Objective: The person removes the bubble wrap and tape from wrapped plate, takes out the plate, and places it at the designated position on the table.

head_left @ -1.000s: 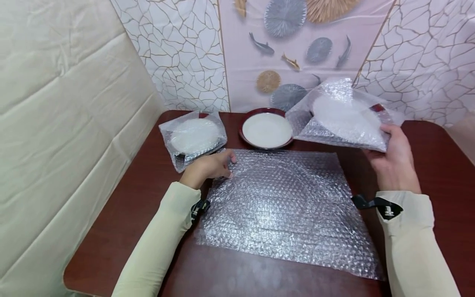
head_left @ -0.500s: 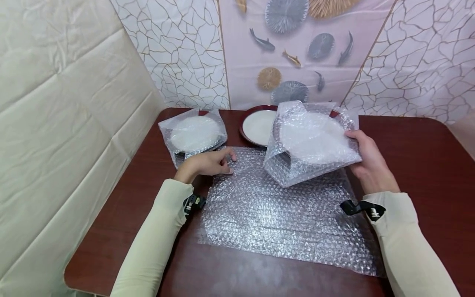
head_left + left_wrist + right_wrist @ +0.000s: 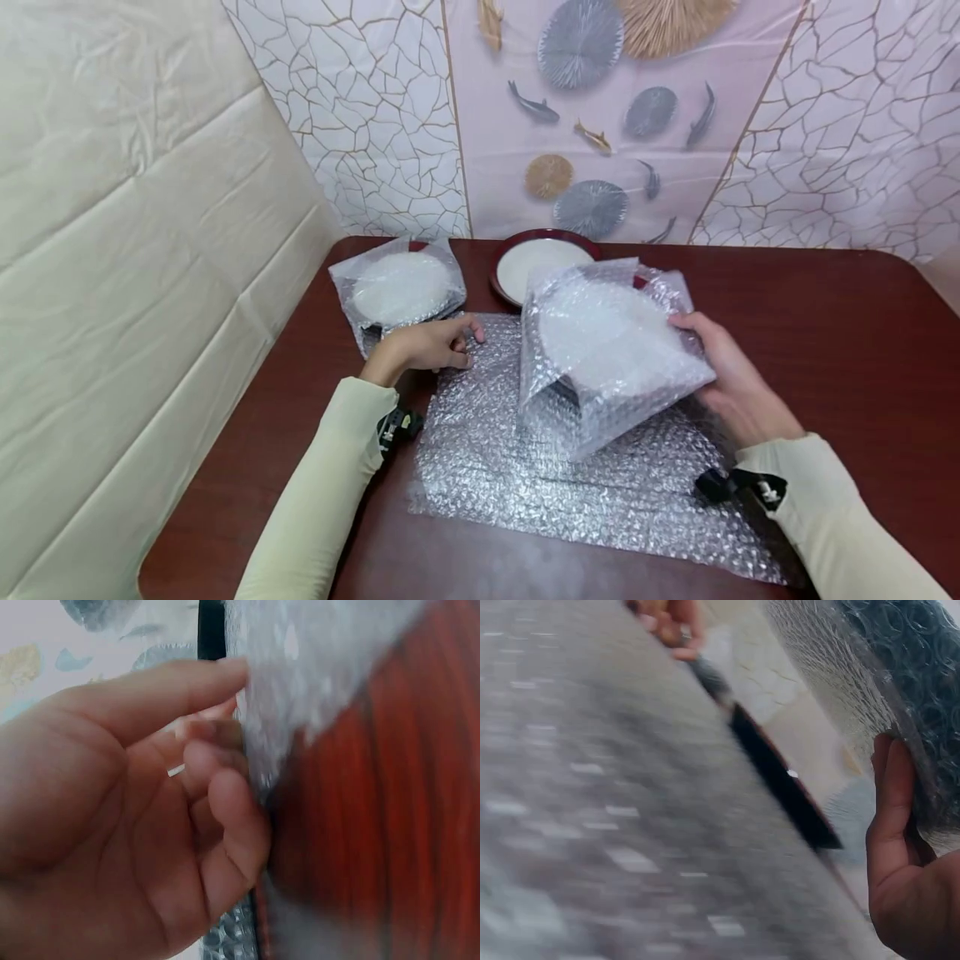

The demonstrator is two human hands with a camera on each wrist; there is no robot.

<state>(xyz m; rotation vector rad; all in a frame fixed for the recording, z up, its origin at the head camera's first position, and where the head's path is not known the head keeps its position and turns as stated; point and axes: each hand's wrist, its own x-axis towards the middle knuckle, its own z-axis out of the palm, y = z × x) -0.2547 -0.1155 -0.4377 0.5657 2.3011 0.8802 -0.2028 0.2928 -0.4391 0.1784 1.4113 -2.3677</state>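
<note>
- Pale wall hangings enclosed the scene: a pink panel [image 3: 510,200] printed with fish and round shapes stood at the back, between white panels with gold cracked lines, and a cream padded wall [image 3: 112,292] ran along the left.
- Dark reddish-brown and rounded at its corners, the counter [image 3: 817,333] carried everything.
- Spread across its middle lay a sheet of bubble wrap [image 3: 487,475], glossy under the light.
- Above that sheet, toward its right half, was the held bundle [image 3: 607,342], a pale round shape in bubble wrap with a little dark red showing at its far edge; whether its underside touched the sheet could not be told.
- The right hand [image 3: 738,383] gripped this bundle by its right edge, thumb on top.
- The left hand [image 3: 427,343] lay by the sheet's far left corner with its fingers [image 3: 238,817] loosely bent; no firm grip on the wrap showed.
- Just behind the held bundle, partly covered by it, was a white plate [image 3: 528,265] with a dark red rim.
- Another wrapped bundle [image 3: 401,287] rested at the far left, just beyond the left hand.
- Cream sleeves [image 3: 322,483] covered both forearms, with black straps [image 3: 753,485] at the wrists.
</note>
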